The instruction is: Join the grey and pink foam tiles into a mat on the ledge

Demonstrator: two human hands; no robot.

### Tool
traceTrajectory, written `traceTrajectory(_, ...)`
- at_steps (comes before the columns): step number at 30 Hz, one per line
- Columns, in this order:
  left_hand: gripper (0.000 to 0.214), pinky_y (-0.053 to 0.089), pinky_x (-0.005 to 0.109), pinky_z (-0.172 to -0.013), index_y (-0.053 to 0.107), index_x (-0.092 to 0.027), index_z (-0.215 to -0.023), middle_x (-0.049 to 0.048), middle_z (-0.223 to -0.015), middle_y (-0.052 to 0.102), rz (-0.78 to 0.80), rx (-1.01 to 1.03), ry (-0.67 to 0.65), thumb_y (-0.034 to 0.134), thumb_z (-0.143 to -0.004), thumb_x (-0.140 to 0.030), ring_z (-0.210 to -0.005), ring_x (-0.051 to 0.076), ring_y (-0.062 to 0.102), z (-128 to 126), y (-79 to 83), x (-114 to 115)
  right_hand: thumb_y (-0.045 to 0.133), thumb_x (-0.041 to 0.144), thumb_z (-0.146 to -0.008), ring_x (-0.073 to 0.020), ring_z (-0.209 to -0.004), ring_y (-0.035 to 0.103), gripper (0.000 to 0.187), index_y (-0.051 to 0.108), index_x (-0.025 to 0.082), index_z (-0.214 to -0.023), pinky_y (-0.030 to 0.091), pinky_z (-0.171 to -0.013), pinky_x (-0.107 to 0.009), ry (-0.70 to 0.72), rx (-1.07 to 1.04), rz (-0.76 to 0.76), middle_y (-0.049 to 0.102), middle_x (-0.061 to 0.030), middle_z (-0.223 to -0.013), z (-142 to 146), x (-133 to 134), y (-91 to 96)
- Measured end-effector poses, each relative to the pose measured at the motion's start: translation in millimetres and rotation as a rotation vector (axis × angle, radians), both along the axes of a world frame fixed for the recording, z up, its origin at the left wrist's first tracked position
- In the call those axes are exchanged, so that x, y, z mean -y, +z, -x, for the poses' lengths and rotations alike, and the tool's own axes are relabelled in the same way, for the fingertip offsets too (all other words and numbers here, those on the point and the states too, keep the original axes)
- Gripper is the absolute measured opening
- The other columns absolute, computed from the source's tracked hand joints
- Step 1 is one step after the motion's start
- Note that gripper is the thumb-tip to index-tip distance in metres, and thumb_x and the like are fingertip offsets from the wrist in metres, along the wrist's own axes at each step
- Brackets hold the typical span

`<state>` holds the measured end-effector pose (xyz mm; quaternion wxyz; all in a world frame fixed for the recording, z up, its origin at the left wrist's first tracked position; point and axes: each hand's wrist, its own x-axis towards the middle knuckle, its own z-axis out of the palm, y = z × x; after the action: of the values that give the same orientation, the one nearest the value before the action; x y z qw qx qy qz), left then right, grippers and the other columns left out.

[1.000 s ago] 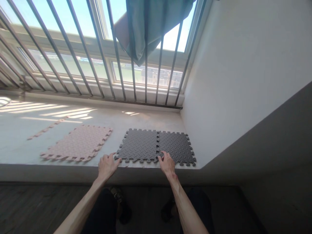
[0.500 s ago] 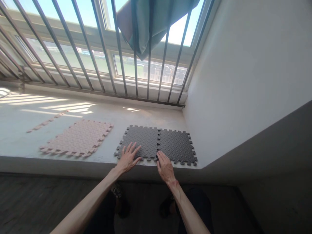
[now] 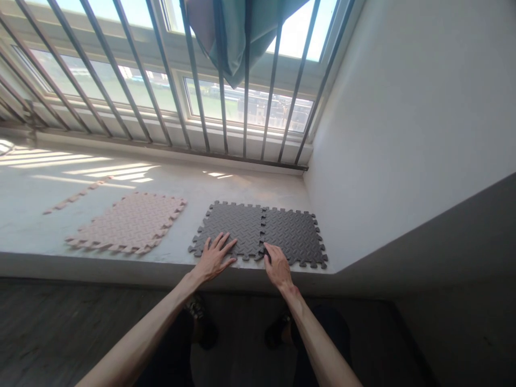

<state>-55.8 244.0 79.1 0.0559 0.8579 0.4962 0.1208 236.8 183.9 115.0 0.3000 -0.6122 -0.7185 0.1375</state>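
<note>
Head view first, nearest to me: my two forearms reach forward over a dark floor to the front edge of a pale window ledge [image 3: 36,236]. My left hand [image 3: 213,257] lies flat, fingers spread wide, pressing on the near part of the left grey foam tile [image 3: 234,228]. My right hand [image 3: 277,264] sits just beside it, fingers loosely curled with the tips on the seam where that tile's teeth lock into the right grey foam tile [image 3: 293,236]; neither hand grips anything. Both tiles lie flat near the ledge's front edge, the right one close to the white wall [image 3: 395,107]. I judge them light, soft and bendy, with a ridged top that should not slip under the palm; the jigsaw teeth look like the weak part, so I would pinch a tile at a plain stretch of edge or press it flat rather than tug on a tooth. Further left rests a pink foam tile [image 3: 129,223], apart from the grey pair, and a thin pink edging strip [image 3: 72,197] beyond it. Farthest off stand the window bars [image 3: 193,75] and a hanging teal cloth [image 3: 237,32].
</note>
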Motion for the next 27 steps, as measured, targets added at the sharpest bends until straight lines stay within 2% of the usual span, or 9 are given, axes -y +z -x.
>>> traceTrajectory(5,0.069,0.021,0.072,-0.132,0.035,-0.041,-0.169,0.0065,-0.181,0.032,0.003,-0.01,0.0,0.044,-0.105,-0.065,-0.169,0.037,0.024,2.3,-1.0,-1.1,0.053,0.024,-0.103,-0.0241,-0.128,0.064,0.039,0.071,0.023,-0.138,0.055,-0.113,-0.043,0.045,0.059,0.017,0.078,-0.0086,-0.135,-0.2,-10.1,5.1)
traceTrajectory(7,0.069,0.021,0.072,-0.132,0.034,-0.041,-0.17,0.0069,-0.181,0.031,-0.004,-0.011,0.002,0.044,-0.105,-0.065,-0.169,0.037,0.024,1.9,-2.0,-0.3,0.051,0.026,-0.105,-0.0249,-0.129,0.064,0.04,0.07,0.023,-0.139,0.054,-0.111,-0.044,0.076,0.151,0.002,0.077,-0.0097,-0.139,1.7,-5.7,2.9)
traceTrajectory(12,0.07,0.019,0.071,-0.133,0.029,-0.041,-0.171,0.0062,-0.182,0.03,-0.049,-0.024,0.01,0.044,-0.106,-0.063,-0.169,0.036,0.024,-1.4,-3.9,4.0,0.045,0.033,-0.108,-0.0282,-0.146,0.054,0.051,0.055,0.02,-0.156,0.049,-0.116,-0.051,0.111,0.341,-0.037,0.064,-0.0123,-0.161,5.8,8.6,-4.4)
traceTrajectory(15,0.072,0.017,0.069,-0.134,0.026,-0.041,-0.171,0.006,-0.181,0.03,-0.099,-0.028,0.01,0.045,-0.105,-0.062,-0.169,0.035,0.024,-2.7,-4.9,6.8,0.04,0.035,-0.109,-0.0271,-0.143,0.058,0.049,0.061,0.021,-0.151,0.049,-0.117,-0.049,0.091,0.342,0.0,0.067,-0.0116,-0.157,7.9,0.9,-1.8)
traceTrajectory(17,0.073,0.016,0.069,-0.135,0.024,-0.041,-0.172,0.0063,-0.182,0.03,-0.125,-0.03,0.008,0.046,-0.105,-0.061,-0.169,0.035,0.024,-2.9,-5.6,8.0,0.037,0.034,-0.11,-0.0253,-0.148,0.056,0.051,0.059,0.019,-0.153,0.046,-0.123,-0.047,0.068,0.336,0.009,0.064,-0.0116,-0.16,11.3,-12.5,0.2)
traceTrajectory(22,0.073,0.015,0.071,-0.134,0.021,-0.04,-0.173,0.0073,-0.183,0.025,-0.13,-0.029,0.0,0.044,-0.106,-0.06,-0.17,0.036,0.021,-2.7,-6.1,9.5,0.035,0.037,-0.109,-0.0267,-0.17,0.025,0.067,0.029,0.007,-0.169,0.026,-0.138,-0.049,0.061,0.359,0.05,0.027,-0.0159,-0.182,26.9,-60.5,-3.0)
traceTrajectory(27,0.074,0.013,0.071,-0.135,0.022,-0.043,-0.172,0.0053,-0.182,0.027,-0.136,0.016,0.012,0.05,-0.105,-0.057,-0.169,0.036,0.023,-3.5,-5.5,10.5,0.035,0.041,-0.108,-0.0291,-0.173,0.011,0.074,0.021,0.003,-0.17,0.012,-0.141,-0.051,0.008,0.336,0.151,0.011,-0.0178,-0.184,41.3,-122.0,-6.0)
